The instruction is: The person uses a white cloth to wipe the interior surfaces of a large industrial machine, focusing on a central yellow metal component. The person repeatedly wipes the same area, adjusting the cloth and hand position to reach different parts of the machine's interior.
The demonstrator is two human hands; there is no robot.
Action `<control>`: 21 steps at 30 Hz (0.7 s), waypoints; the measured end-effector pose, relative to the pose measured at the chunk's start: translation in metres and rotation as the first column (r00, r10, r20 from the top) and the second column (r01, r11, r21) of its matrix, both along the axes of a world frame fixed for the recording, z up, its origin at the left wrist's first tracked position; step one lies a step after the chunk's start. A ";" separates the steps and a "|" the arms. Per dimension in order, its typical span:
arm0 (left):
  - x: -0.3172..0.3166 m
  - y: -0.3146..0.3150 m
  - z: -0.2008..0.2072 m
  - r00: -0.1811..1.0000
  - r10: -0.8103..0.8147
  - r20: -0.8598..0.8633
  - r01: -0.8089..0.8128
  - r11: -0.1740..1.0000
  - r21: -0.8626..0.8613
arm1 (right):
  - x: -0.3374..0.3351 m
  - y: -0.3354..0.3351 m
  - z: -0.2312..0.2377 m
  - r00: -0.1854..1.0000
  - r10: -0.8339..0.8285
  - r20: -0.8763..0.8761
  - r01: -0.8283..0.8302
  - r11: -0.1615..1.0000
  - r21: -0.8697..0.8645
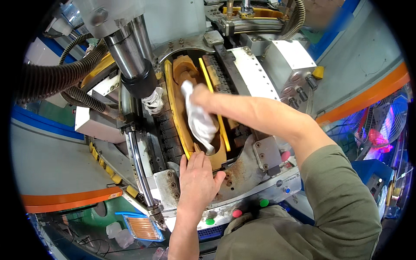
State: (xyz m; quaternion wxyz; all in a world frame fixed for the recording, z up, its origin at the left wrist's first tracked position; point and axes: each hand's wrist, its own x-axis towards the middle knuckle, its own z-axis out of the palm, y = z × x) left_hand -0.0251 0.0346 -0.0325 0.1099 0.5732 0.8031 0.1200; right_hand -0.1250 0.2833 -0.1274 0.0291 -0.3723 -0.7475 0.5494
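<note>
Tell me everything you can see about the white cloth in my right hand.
The white cloth looks like soft, thin fabric, plain and loosely bunched, with folds and a narrow tail at its lower end. Your right hand grips its upper part, with a bit sticking out beyond. It runs lengthwise over the tan trough, between the yellow strips. Its upper part is blurred; how much of it touches the trough is unclear.
</note>
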 end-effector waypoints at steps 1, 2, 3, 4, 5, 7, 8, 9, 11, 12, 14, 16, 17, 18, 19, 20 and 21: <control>-0.003 -0.004 0.000 0.996 0.067 -0.052 -0.068 0.997 -0.018 | -0.015 0.007 0.008 0.981 -0.178 -0.078 0.177 0.984 -0.011; -0.006 -0.001 -0.005 0.997 0.065 -0.051 -0.067 0.997 -0.031 | -0.029 0.026 0.013 0.945 -0.313 -0.094 0.310 0.950 -0.039; -0.008 -0.004 -0.013 0.989 0.107 -0.105 -0.108 0.994 -0.010 | -0.042 0.026 0.022 0.948 -0.316 -0.040 0.318 0.932 0.177; -0.009 -0.006 -0.018 0.977 0.143 -0.158 -0.141 0.990 0.024 | -0.051 0.022 0.027 0.942 -0.316 -0.111 0.334 0.914 0.230; -0.010 -0.008 -0.020 0.974 0.169 -0.154 -0.175 0.984 -0.029 | -0.061 0.018 0.030 0.940 -0.302 -0.156 0.337 0.887 0.315; -0.009 -0.011 -0.023 0.971 0.181 -0.159 -0.190 0.981 -0.043 | -0.071 0.020 0.031 0.945 -0.253 -0.209 0.322 0.830 0.454; -0.009 -0.012 -0.024 0.968 0.190 -0.162 -0.201 0.978 -0.052 | -0.074 0.022 0.029 0.951 -0.219 -0.220 0.303 0.807 0.507; -0.008 -0.012 -0.024 0.967 0.197 -0.164 -0.208 0.977 -0.054 | -0.076 0.021 0.022 0.953 -0.176 -0.248 0.286 0.792 0.539; -0.007 -0.010 -0.020 0.962 0.207 -0.178 -0.220 0.974 -0.053 | -0.081 0.012 -0.001 0.949 -0.037 -0.313 0.227 0.768 0.598; -0.008 -0.009 -0.021 0.962 0.210 -0.175 -0.222 0.974 -0.051 | -0.082 0.004 -0.006 0.953 0.023 -0.302 0.183 0.752 0.633; -0.009 -0.007 -0.022 0.966 0.192 -0.172 -0.210 0.974 -0.091 | -0.086 -0.003 -0.012 0.963 -0.020 -0.267 0.185 0.772 0.608; -0.010 -0.007 -0.022 0.969 0.196 -0.152 -0.212 0.972 -0.101 | -0.078 -0.018 -0.002 0.983 -0.059 -0.173 0.136 0.867 0.480; -0.010 -0.006 -0.022 0.971 0.191 -0.142 -0.207 0.972 -0.108 | -0.077 -0.024 -0.008 0.998 -0.024 -0.053 0.048 0.858 0.512; -0.010 -0.006 -0.021 0.971 0.192 -0.140 -0.206 0.974 -0.097 | -0.070 -0.029 -0.004 0.998 -0.040 -0.050 0.058 0.890 0.451; -0.009 -0.005 -0.021 0.974 0.181 -0.135 -0.196 0.975 -0.107 | -0.064 -0.028 0.000 1.000 -0.017 -0.022 0.024 0.910 0.413; -0.008 -0.004 -0.021 0.977 0.169 -0.130 -0.184 0.976 -0.118 | -0.057 -0.026 0.004 1.000 0.007 0.006 -0.008 0.928 0.372; -0.008 -0.004 -0.022 0.979 0.161 -0.128 -0.176 0.978 -0.114 | -0.046 -0.025 0.009 0.998 0.060 0.015 -0.062 0.947 0.316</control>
